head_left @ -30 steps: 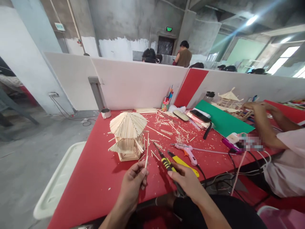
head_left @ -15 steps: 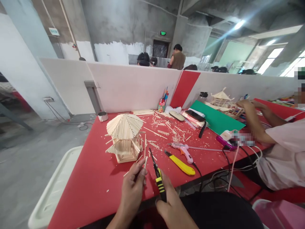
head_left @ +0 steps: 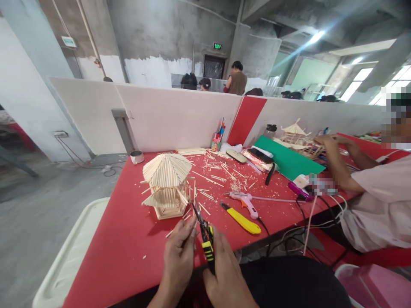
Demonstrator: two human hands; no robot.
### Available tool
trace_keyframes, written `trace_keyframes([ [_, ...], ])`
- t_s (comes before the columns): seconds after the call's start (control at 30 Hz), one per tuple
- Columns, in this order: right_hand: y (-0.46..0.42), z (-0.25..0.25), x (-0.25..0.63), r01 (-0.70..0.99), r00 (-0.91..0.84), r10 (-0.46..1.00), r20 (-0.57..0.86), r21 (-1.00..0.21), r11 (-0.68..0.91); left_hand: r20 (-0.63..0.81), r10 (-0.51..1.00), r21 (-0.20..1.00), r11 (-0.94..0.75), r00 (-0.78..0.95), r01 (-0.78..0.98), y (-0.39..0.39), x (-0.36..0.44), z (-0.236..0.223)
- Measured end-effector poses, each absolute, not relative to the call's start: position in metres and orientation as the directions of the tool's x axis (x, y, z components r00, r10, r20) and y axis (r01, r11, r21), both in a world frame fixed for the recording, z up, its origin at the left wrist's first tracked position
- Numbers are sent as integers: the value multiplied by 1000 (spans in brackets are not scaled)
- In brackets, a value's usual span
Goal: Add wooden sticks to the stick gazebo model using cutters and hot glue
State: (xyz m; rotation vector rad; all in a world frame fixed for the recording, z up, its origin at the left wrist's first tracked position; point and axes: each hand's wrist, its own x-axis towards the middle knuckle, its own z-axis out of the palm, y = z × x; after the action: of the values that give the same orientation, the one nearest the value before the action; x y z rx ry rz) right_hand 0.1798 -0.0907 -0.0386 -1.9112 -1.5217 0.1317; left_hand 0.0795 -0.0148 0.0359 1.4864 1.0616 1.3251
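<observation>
My left hand [head_left: 179, 247] is closed in a pinch on a short thin wooden stick [head_left: 195, 221], mostly hidden by the fingers. In my right hand [head_left: 223, 263] are long-nosed pliers [head_left: 208, 248] with black and yellow handles. Their jaws are apart, with the tips close to the stick; whether they touch it I cannot tell. Just beyond my left hand stands a small pavilion model [head_left: 167, 171] of pale wooden sticks, upright on the red table [head_left: 112, 252].
Loose sticks and scraps [head_left: 221, 179] litter the table. To the right lie a yellow cutter knife [head_left: 242, 220] and a pink glue gun [head_left: 245, 201] with its cord. A white partition [head_left: 180, 119] runs behind. At right, a co-worker's arms [head_left: 337, 162] reach over another stick model [head_left: 295, 130].
The pliers have moved left toward my left hand, and their jaws have opened. My left hand stays nearly in place, still pinching the stick.
</observation>
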Motion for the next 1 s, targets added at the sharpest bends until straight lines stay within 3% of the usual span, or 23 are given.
trace_keyframes([
  [0.1,-91,-37,184,835,225,924,310,-549,-19,312,945,945,-319,101,76,-15,76,37],
  [0.27,-88,-35,187,823,188,917,351,-567,48,252,964,965,-257,88,48,-18,72,36],
  [0.67,-79,-10,180,679,344,899,273,-733,-38,-102,993,969,112,56,-219,-20,75,39],
  [0.8,-73,-7,198,756,392,889,236,-633,-165,-242,966,892,260,95,-371,-12,69,35],
  [1.0,-57,-14,215,897,396,879,266,-316,-309,-304,933,779,360,194,-514,2,59,38],
])
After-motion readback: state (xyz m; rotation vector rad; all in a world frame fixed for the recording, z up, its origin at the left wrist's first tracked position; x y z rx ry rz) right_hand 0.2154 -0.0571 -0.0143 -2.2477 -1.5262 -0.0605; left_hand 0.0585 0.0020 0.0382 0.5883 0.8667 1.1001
